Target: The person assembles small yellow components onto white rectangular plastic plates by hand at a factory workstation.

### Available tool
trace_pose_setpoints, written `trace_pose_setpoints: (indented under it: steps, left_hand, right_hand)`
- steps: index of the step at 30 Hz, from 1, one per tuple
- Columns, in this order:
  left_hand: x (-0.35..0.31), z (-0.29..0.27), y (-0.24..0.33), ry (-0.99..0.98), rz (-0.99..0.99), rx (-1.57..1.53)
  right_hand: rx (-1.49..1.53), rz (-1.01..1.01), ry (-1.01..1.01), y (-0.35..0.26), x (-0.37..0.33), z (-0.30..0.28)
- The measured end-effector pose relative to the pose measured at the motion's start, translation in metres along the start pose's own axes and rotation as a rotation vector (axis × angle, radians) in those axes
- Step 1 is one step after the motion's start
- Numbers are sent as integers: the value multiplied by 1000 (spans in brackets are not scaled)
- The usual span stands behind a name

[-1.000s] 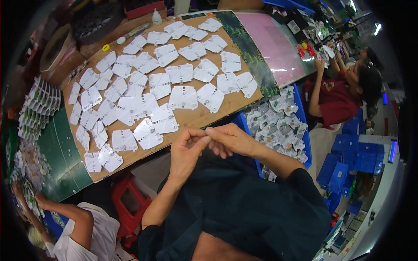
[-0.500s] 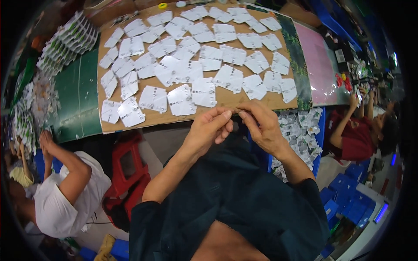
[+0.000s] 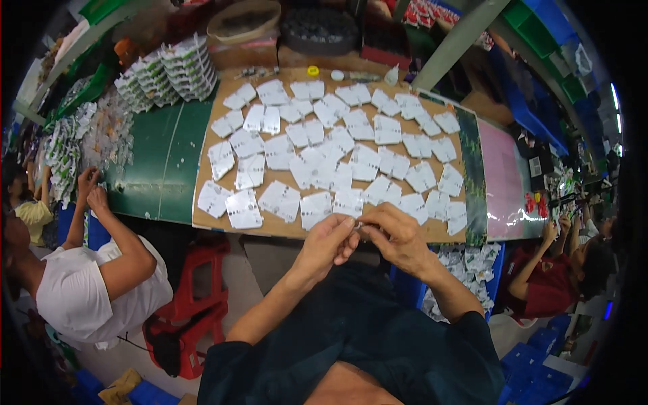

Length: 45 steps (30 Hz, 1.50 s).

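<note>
My left hand (image 3: 325, 244) and my right hand (image 3: 399, 236) meet at the near edge of the cardboard sheet (image 3: 287, 227). The fingertips of both pinch together on something tiny, too small to name. Beyond them, white flat pieces (image 3: 279, 201) with small dark and round marks lie spread in rough rows over the cardboard. One white piece (image 3: 349, 202) sits just past my fingertips and is partly covered by them.
A blue crate (image 3: 495, 273) of crumpled white pieces stands beside my right forearm. Stacked white trays (image 3: 187, 71) rise at the far left on the green table (image 3: 158, 158). Co-workers sit at left and right. A red stool (image 3: 192, 290) stands behind the left one.
The view has tilted up, so the table sits lower and its far side shows more. My hands stay pinched together, with the fingers shifting slightly.
</note>
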<state>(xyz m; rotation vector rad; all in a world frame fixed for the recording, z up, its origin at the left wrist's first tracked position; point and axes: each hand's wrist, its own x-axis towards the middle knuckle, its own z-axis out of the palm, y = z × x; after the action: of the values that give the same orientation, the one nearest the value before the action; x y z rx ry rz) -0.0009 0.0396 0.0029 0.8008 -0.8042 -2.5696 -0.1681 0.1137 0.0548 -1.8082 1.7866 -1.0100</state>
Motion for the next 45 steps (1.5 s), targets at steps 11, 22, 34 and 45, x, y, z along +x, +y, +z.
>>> trace_pose_setpoints:
  steps: [11, 22, 34, 45]
  left_hand:
    - [-4, -4, 28, -21, 55, -48]
    - [51, -5, 94, -26, 107, 63]
    - [177, -101, 361, 325, 603, -154]
    - [254, -148, 402, 661, 602, 616]
  right_hand:
    - [37, -111, -41, -1, 46, -26]
    - [1338, -503, -313, -70, 58, -110]
    - [1607, -648, -889, -125, 118, -87]
    - [529, -134, -230, -89, 188, -167]
